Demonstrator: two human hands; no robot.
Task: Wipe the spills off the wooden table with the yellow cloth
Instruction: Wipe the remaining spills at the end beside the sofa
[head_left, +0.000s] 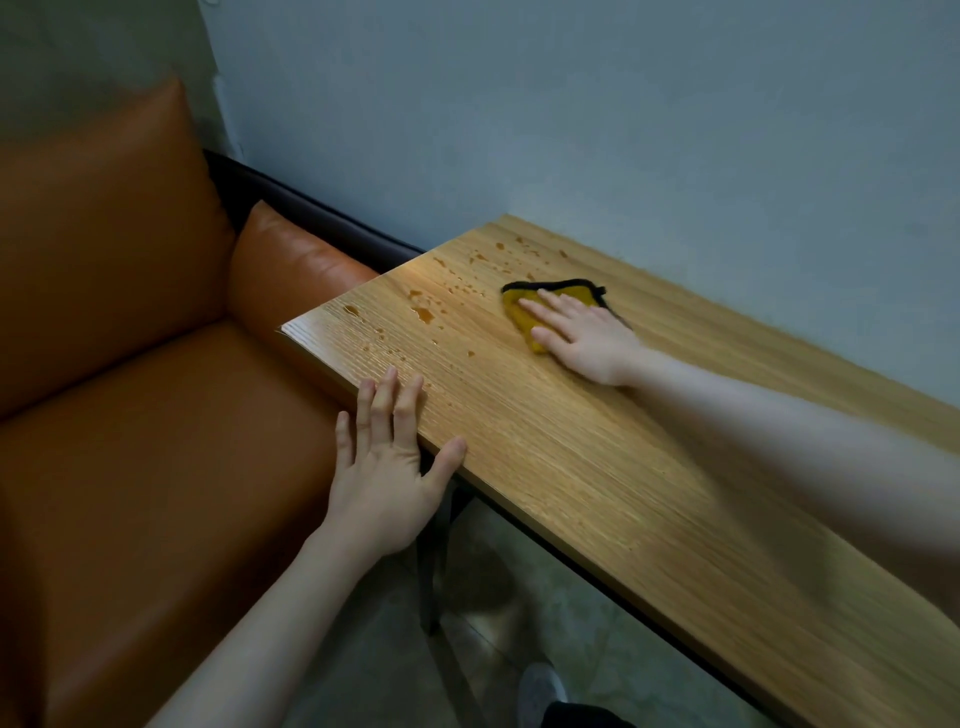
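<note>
Hands: both bare, fingers straight and relaxed, neither one curled round anything.
Right hand: lies flat on the yellow cloth, palm down, fingers together and stretched toward the counter's left end; its forearm crosses the counter from the right.
Left hand: rests with spread fingers on the counter's near edge, close to the near left corner; the fingertips and thumb lie on the wood, the palm hangs off the edge.
Cloth look: mustard yellow, soft and crumpled into a rough triangle, trimmed with a black border, a short black loop at its far right corner.
Cloth place: on the counter's left part, nearer the wall edge than the near edge, mostly under the right hand, with its left tip and far hem showing.
Spills: amber drops and small puddles scattered over the counter's left end, from the far left corner down toward the near edge; the nearest drops lie just beside the cloth's left tip.
Counter: long, narrow, light wood with a straight grain, on dark legs, its far edge against the wall.
Room: pale blue-grey wall behind; orange leather sofa at the counter's left end; grey floor below.
Cloth to left hand: well apart, with spotted wood between them.
</note>
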